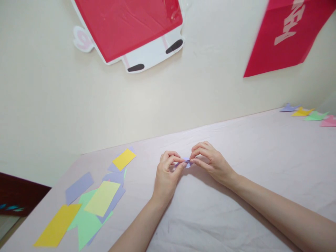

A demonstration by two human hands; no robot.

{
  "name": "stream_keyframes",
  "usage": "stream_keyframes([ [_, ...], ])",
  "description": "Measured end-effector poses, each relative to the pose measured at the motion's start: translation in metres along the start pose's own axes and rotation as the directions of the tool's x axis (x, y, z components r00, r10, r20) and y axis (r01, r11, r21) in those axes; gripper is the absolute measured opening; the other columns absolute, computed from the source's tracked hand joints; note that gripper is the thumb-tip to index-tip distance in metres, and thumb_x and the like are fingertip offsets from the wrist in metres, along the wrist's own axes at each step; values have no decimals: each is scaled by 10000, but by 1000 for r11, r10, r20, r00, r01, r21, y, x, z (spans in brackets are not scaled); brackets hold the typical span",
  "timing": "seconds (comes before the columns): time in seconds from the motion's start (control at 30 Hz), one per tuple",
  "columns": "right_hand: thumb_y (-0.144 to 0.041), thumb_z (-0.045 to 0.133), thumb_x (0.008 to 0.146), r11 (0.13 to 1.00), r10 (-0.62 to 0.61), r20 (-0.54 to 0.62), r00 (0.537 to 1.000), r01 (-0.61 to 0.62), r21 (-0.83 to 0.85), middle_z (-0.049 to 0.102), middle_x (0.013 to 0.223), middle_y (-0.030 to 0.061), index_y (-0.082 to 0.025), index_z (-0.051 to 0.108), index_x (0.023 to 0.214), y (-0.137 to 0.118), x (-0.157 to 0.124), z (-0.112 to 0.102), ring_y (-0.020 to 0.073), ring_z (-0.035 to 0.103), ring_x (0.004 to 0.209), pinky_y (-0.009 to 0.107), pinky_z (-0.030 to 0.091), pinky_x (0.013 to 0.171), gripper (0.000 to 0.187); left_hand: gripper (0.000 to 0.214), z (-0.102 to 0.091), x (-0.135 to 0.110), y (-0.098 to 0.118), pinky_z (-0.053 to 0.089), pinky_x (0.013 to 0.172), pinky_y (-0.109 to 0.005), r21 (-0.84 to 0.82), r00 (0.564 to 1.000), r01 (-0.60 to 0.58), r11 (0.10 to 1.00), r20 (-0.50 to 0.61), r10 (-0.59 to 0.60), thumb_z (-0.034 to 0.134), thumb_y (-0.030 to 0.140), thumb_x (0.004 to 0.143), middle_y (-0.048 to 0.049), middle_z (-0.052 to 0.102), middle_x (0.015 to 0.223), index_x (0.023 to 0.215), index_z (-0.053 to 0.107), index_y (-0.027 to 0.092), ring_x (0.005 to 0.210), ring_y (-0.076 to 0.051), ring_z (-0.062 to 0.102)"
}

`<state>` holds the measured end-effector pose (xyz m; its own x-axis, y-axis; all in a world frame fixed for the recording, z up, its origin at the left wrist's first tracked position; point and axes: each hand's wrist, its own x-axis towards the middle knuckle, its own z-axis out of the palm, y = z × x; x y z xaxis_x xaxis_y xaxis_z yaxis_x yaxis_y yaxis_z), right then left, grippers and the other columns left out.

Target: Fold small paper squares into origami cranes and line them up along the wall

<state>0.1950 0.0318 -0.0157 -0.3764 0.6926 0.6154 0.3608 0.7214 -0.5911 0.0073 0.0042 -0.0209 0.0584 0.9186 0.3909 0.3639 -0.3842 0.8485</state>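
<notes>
A small folded piece of purple paper [187, 163] is held just above the cloth, between the fingertips of both hands. My left hand [169, 168] pinches its left end between thumb and fingers. From the other side, my right hand [210, 161] grips the right end with thumb and fingertips. Much of the paper is hidden behind the fingers, so its full shape cannot be made out.
Loose yellow paper [58, 225], green paper [88, 224] and purple paper [79, 187] overlap on the pale cloth [236, 224] at left. Several folded paper pieces [302, 112] stand at far right. Behind is a wall [204, 98] with red decorations [131, 26].
</notes>
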Motion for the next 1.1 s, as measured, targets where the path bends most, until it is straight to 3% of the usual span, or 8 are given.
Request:
stream_keyframes([
  [0.4,-252,503,969,999,-21,28,999,22,-36,597,827,54,-211,589,838,-2,-1,2,220,509,839,351,408,762,162,78,0,0,3,403,766,-273,51,1000,-20,999,15,19,661,152,834,-7,581,872,784,665,212,887,-177,536],
  [0.6,-221,504,960,990,-71,119,990,84,-113,599,839,67,-202,576,836,-6,0,1,226,480,843,353,409,759,145,79,-4,0,9,392,803,-332,292,977,-203,935,124,173,665,148,850,-18,622,844,828,662,224,881,-214,518],
  [0.73,-236,513,949,993,-59,119,991,71,-99,606,833,64,-212,581,816,-7,1,1,230,490,850,360,409,773,152,72,-5,0,11,385,782,-340,338,967,-239,910,163,193,649,191,878,-19,641,821,816,642,226,845,-217,523],
  [0.83,-264,552,923,999,43,23,999,-43,-6,610,889,62,-215,575,894,-5,-2,5,225,512,877,365,411,802,61,111,-4,-1,11,390,767,-320,288,980,-192,938,116,165,619,201,896,-14,630,807,786,616,216,828,-204,538],
  [0.9,-318,595,893,966,240,-41,970,-235,105,601,896,51,-207,557,956,-3,-4,8,211,529,851,344,425,771,133,129,-4,-1,11,398,757,-301,232,992,-127,964,44,120,606,197,900,-7,615,803,772,596,210,821,-192,550],
  [1.0,-420,615,866,839,476,49,878,-471,272,578,771,9,-192,565,869,-3,-6,13,169,517,711,285,413,648,233,130,-3,-2,11,405,754,-282,186,995,-81,979,-49,92,596,186,902,4,588,804,777,571,209,820,-177,557],
  [1.1,-439,615,852,778,472,164,866,-497,386,557,701,-14,-186,570,768,-7,-6,18,141,490,647,261,392,607,270,117,-1,-2,11,414,787,-280,168,989,-116,979,-68,129,594,177,900,-4,586,859,791,572,211,863,-173,564],
])
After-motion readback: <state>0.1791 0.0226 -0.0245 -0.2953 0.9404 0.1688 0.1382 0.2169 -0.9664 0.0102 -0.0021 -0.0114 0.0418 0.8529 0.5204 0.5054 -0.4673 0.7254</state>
